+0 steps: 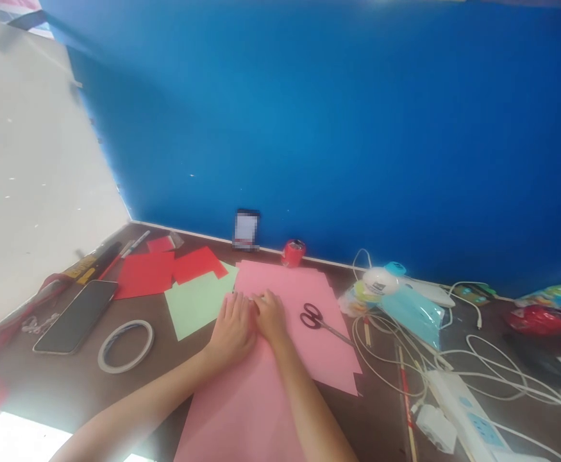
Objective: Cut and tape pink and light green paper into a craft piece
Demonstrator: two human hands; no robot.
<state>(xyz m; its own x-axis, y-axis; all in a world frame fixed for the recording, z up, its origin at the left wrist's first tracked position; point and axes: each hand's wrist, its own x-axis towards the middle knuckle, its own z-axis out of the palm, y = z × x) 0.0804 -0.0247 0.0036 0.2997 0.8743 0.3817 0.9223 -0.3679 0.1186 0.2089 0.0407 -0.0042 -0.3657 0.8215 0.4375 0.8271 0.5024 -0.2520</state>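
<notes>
My left hand (pixel 236 326) lies on a long pink sheet of paper (pixel 242 414), its fingers stretched forward side by side. Close against it, my right hand (pixel 269 316) has its fingers bent inward, pinched at the far end of that sheet. The exact grip under the fingertips is hidden. Beneath and behind lies a stack of pink paper (pixel 304 282). On that stack, right of my hands, rest dark-handled scissors (pixel 315 317), with the blades pointing right. Light green paper (pixel 191 305) lies left of my left hand, partly covered by red paper (pixel 196 265).
A tape roll (pixel 125 346) and a phone (pixel 78 317) lie at left. A red round object (pixel 293 253) stands by the blue wall (pixel 318 128). Tangled white cables (pixel 390 340), a power strip (pixel 470 417) and a blue packet (pixel 415 308) crowd the right.
</notes>
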